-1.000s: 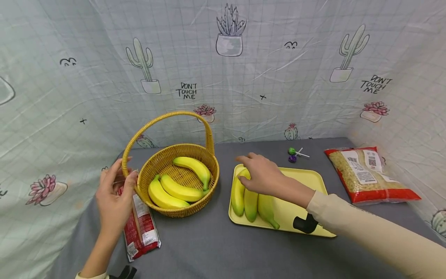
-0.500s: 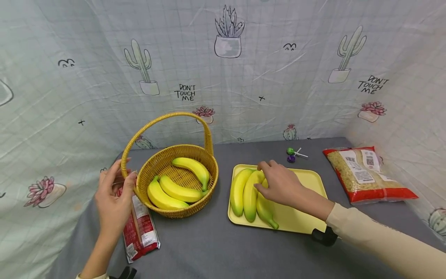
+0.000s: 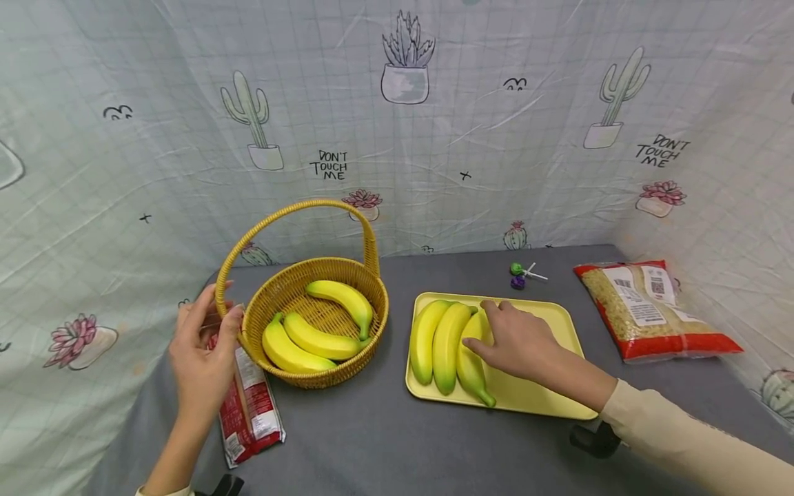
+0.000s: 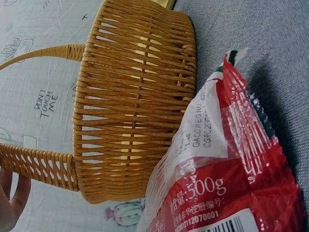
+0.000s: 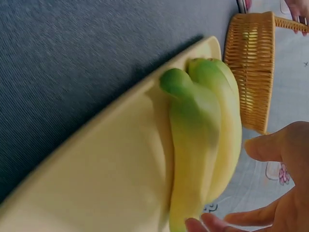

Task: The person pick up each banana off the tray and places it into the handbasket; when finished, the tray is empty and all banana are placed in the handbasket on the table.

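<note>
Three yellow bananas [image 3: 316, 324] are held in the round woven wicker basket [image 3: 372, 324], whose arched handle [image 3: 225, 275] is pinched by the left hand [image 3: 201, 351]. Right of the basket, three green-tipped bananas [image 3: 445, 344] lie on the pale yellow plastic tray [image 3: 558, 317]; the rightmost is touched by the loosely spread fingers of the right hand [image 3: 521, 341], with nothing gripped. Only the left wrist view shows the "500g" print on the red packet [image 4: 227, 193] beside the basket.

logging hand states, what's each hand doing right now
Left hand: pinching the wicker basket handle near its base.
Right hand: open, fingers touching the rightmost banana on the yellow tray.
</note>
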Demonstrator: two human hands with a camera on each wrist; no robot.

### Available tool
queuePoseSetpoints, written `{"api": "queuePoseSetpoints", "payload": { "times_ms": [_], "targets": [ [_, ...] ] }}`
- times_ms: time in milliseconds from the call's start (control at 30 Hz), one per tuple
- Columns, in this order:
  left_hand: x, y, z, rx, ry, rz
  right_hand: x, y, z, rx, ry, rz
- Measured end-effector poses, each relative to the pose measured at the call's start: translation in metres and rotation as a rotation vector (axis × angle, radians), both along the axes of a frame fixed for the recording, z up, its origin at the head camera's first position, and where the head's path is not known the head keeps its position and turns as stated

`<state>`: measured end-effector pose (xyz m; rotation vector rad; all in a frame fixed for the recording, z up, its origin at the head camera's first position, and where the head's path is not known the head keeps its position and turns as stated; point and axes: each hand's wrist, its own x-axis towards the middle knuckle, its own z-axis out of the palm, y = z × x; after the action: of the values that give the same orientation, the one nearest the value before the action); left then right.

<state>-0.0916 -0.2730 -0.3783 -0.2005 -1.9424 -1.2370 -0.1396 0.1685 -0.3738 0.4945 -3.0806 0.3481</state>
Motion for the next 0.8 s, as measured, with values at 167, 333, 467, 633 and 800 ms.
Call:
{"api": "queuePoseSetpoints", "payload": {
  "times_ms": [167,333,467,633,800],
  "targets": [
    [0.007,0.008,0.01,-0.004,0.011,0.006,0.008,0.0,-0.008,0.038,-0.007,-0.018],
    [0.013,0.018,0.019,-0.004,0.025,0.008,0.01,-0.003,-0.018,0.033,-0.023,-0.043],
    [0.012,0.016,0.016,-0.001,0.023,0.012,0.01,-0.002,-0.026,0.025,-0.037,-0.067],
    [0.01,0.015,0.013,0.001,0.017,0.019,0.009,0.003,-0.03,0.027,-0.056,-0.086],
    [0.008,0.015,0.011,0.007,0.022,0.02,0.005,0.009,-0.027,0.029,-0.065,-0.064]
  ]
}}
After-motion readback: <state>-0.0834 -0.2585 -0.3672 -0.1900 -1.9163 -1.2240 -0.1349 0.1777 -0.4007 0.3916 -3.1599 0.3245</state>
